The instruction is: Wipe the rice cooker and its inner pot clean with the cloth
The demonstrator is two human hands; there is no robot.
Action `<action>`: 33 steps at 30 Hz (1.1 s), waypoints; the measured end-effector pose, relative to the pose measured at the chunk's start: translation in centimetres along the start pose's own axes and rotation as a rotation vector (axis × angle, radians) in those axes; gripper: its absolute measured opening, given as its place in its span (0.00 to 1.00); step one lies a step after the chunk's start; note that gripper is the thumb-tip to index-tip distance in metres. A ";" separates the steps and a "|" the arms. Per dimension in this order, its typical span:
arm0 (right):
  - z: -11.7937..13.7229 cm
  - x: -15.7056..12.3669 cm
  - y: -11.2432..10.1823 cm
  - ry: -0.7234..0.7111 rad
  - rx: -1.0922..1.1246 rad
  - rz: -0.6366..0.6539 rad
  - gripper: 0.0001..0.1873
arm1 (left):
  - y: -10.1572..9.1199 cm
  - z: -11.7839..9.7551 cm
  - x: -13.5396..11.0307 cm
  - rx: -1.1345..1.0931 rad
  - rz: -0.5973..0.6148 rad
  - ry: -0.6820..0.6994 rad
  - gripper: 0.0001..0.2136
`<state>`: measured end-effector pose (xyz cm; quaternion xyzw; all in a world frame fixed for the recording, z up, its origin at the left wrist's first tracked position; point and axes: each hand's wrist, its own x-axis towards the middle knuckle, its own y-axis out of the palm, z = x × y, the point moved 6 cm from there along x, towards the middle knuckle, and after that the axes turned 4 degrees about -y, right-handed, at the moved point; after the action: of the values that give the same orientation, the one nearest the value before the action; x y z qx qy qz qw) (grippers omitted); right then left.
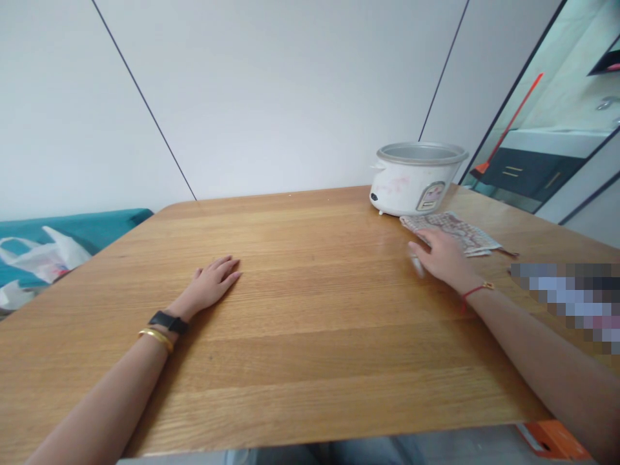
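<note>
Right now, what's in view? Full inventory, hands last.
table: 1, brown wood, centre
rice cooker: 1, white, table's far right
patterned cloth: 1, brownish, before cooker
blurred item: 1, whitish, at right hand
pixelated patch: 1, mixed colours, table's right
plastic bag: at least 1, white, far left
upholstery: 1, teal, far left
wall: 1, white, behind table
broom: 1, red, right background
cabinet: 1, dark, right background
faucet: 1, silver, upper right
box: 1, orange, below table, near right
wristband: 1, black, left wrist
bangle: 1, gold, left wrist
cord bracelet: 1, red, right wrist
left hand: 1, bare, on table
right hand: 1, bare, near cloth
</note>
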<state>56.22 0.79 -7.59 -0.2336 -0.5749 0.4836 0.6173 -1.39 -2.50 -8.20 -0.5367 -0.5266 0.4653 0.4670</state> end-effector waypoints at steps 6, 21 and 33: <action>4.4 -0.7 2.2 -0.176 0.147 0.146 0.28 | 0.0 0.0 -0.1 -0.004 -0.021 0.004 0.33; 4.0 -0.8 3.2 -0.192 0.110 0.220 0.30 | 0.2 0.1 0.0 0.037 -0.032 0.011 0.32; 4.0 -1.0 2.5 -0.067 0.159 0.178 0.36 | 0.3 0.6 0.0 -0.113 -0.069 -0.028 0.44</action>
<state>51.76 -0.03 -9.28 -0.2178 -0.5319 0.5882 0.5689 -1.94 -2.50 -8.62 -0.5372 -0.5765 0.4260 0.4445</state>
